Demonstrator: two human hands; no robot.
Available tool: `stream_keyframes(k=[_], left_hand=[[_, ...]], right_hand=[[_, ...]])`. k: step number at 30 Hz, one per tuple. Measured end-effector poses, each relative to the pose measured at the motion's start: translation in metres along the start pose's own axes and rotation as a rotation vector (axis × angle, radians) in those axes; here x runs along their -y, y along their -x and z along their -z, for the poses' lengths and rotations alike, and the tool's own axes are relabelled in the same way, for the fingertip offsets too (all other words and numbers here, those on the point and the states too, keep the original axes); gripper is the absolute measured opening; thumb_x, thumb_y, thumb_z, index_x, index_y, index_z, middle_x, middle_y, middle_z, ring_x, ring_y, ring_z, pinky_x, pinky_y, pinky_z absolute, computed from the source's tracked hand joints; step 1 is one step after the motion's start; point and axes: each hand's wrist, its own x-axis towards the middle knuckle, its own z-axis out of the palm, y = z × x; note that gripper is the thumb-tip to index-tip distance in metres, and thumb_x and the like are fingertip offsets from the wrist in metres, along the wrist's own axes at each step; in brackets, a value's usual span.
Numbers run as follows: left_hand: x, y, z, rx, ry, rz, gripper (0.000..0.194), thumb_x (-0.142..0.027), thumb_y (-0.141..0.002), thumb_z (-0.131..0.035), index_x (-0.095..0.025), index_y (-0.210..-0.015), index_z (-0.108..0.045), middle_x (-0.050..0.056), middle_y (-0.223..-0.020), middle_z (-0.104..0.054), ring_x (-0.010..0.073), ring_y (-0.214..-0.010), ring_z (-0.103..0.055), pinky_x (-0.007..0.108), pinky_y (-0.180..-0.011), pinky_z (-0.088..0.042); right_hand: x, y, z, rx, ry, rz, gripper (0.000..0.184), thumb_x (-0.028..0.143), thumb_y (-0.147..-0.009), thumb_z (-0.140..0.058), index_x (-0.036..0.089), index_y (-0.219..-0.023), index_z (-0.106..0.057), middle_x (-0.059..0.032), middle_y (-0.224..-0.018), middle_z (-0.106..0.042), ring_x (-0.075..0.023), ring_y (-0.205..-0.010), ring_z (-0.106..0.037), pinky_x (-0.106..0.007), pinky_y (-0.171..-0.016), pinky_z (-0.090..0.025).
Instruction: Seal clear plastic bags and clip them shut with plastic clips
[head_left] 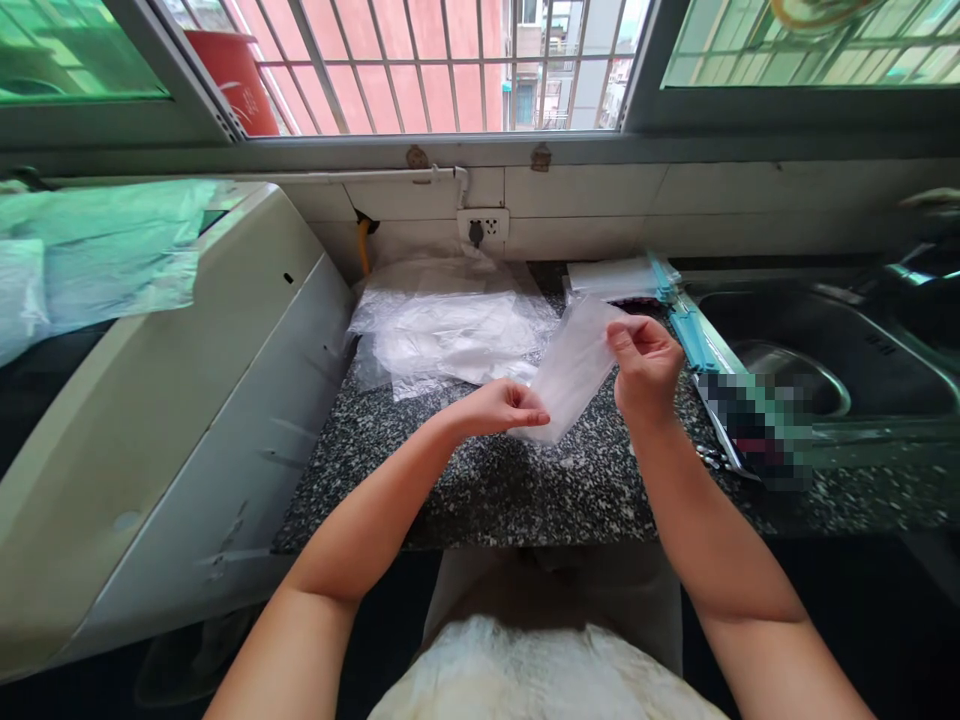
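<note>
A flat, see-through plastic bag (574, 370) is stretched slantwise between my two hands, above the speckled stone counter (510, 490). My left hand (504, 408) pinches its lower left corner between thumb and fingers. At the upper right end, my right hand (646, 362) grips the bag's edge with the fingers curled in. Just behind and to the left lies a loose pile of clear plastic bags (450, 325). Beyond my right hand is a stack of clear bags (611, 278) with blue strips at its right end.
A white appliance (247, 400) stands on the left with plastic sheeting (112, 250) over it. The steel sink (862, 350) is on the right, with a blue-edged packet (694, 340) by its rim. A plugged socket (484, 226) is on the tiled wall below the barred window.
</note>
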Motion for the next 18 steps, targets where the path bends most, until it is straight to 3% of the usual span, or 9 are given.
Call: stream_keyframes(k=[6, 9, 11, 16, 18], left_hand=[[0.002, 0.005, 0.01, 0.142, -0.087, 0.014, 0.024, -0.037, -0.065, -0.068, -0.015, -0.056, -0.062, -0.005, -0.048, -0.046, 0.0069, -0.049, -0.037, 0.022, -0.047, -0.027], [-0.001, 0.007, 0.014, 0.168, -0.105, -0.006, 0.026, -0.04, -0.066, -0.069, -0.015, -0.062, -0.063, -0.004, -0.053, -0.049, 0.0079, -0.052, -0.04, 0.022, -0.049, -0.03], [-0.003, 0.008, 0.015, 0.104, -0.07, -0.055, 0.029, -0.043, -0.067, -0.068, -0.015, -0.071, -0.064, -0.002, -0.061, -0.054, 0.0092, -0.057, -0.045, 0.022, -0.052, -0.034], [-0.008, 0.006, 0.015, -0.264, 0.142, -0.214, 0.036, -0.05, -0.07, -0.064, -0.015, -0.077, -0.063, 0.0, -0.069, -0.058, 0.0101, -0.064, -0.051, 0.023, -0.059, -0.04], [-0.008, 0.005, 0.014, -0.361, 0.237, -0.246, 0.039, -0.053, -0.068, -0.065, -0.014, -0.074, -0.062, 0.001, -0.068, -0.059, 0.0105, -0.064, -0.052, 0.024, -0.06, -0.041]], right_hand=[[0.003, -0.001, -0.001, -0.019, -0.046, -0.034, 0.023, 0.04, -0.075, -0.062, 0.021, -0.066, -0.051, 0.0029, -0.061, -0.049, -0.0098, -0.058, -0.048, -0.026, -0.058, -0.043], [0.003, 0.002, -0.002, 0.011, -0.056, -0.069, 0.023, 0.04, -0.073, -0.063, 0.021, -0.066, -0.051, 0.0027, -0.062, -0.051, -0.0099, -0.058, -0.048, -0.026, -0.058, -0.043], [0.003, 0.007, -0.006, 0.064, -0.078, -0.12, 0.024, 0.04, -0.071, -0.064, 0.021, -0.065, -0.051, 0.0028, -0.06, -0.052, -0.0099, -0.056, -0.047, -0.026, -0.057, -0.042], [0.009, 0.027, -0.02, 0.206, -0.185, -0.235, 0.024, 0.038, -0.069, -0.068, 0.02, -0.063, -0.054, 0.004, -0.058, -0.05, -0.0088, -0.055, -0.046, -0.025, -0.055, -0.04], [0.012, 0.034, -0.024, 0.264, -0.189, -0.26, 0.023, 0.037, -0.07, -0.068, 0.019, -0.063, -0.055, 0.0039, -0.059, -0.051, -0.0085, -0.055, -0.046, -0.024, -0.055, -0.039]])
